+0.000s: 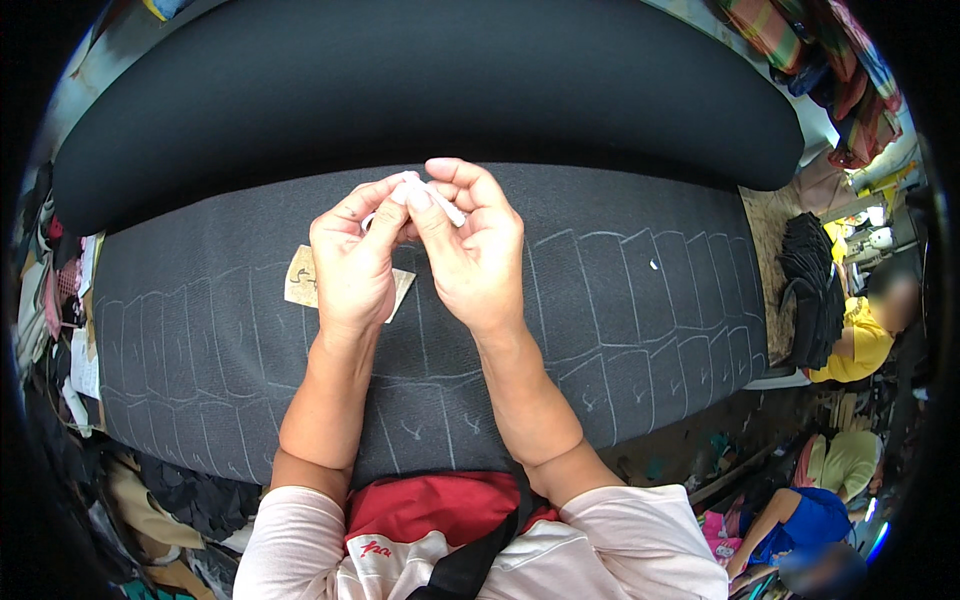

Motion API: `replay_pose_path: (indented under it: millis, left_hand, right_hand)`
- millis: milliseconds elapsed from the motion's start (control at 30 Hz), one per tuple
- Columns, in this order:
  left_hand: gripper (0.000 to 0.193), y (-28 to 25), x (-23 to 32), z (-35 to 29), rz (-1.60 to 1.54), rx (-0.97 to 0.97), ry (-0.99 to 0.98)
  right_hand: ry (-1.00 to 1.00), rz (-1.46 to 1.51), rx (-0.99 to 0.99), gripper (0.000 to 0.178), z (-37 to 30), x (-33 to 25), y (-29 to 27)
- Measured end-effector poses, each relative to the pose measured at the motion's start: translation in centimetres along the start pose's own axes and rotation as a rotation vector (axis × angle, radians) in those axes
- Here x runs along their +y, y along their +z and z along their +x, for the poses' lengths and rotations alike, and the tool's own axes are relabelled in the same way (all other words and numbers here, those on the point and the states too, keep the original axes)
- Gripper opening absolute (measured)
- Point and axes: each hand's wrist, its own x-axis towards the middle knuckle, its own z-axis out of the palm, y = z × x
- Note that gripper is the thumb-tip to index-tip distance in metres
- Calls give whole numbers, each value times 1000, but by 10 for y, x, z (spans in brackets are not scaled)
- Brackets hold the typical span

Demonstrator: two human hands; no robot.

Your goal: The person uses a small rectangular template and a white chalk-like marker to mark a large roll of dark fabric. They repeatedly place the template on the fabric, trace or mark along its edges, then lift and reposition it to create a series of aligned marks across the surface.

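Note:
Above the middle of a dark grey cloth [590,290], my left hand [362,245] and my right hand [475,240] meet with thumbs and fingertips together. Pinched between them is a small white strip-like piece [447,205], partly hidden by the fingers, so its kind cannot be made out. White chalk lines in rows cover the cloth, with small hooked marks along the near side. Behind my left wrist a tan card piece [301,277] with dark marks lies on the cloth, partly covered. A tiny white bit [654,265] rests farther right on the cloth.
A thick roll of black fabric [430,80] spans the far side. At the right end stands a stack of black cut pieces [808,285]. People in yellow [866,340] and blue [805,525] are to the right. Fabric scraps [190,490] lie at the lower left.

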Motion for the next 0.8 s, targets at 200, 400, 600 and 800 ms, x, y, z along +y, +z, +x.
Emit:
replay_pose_path:
  millis: [200,400,600,800]
  left_hand:
    - [16,2,1,0,162,43,14]
    - [15,7,3,-4,157,67,38]
    - [13,7,4,-3,177,91,43]
    - [12,12,1,-4,123,71,-7]
  right_hand:
    - [-155,-376,44,14,-2,-4,2]
    - [-268,-343,120,10,-3,2,8]
    - [-177,-200,86,11,-5,10,9]
    - [-58,32,142,16,-6,9,12]
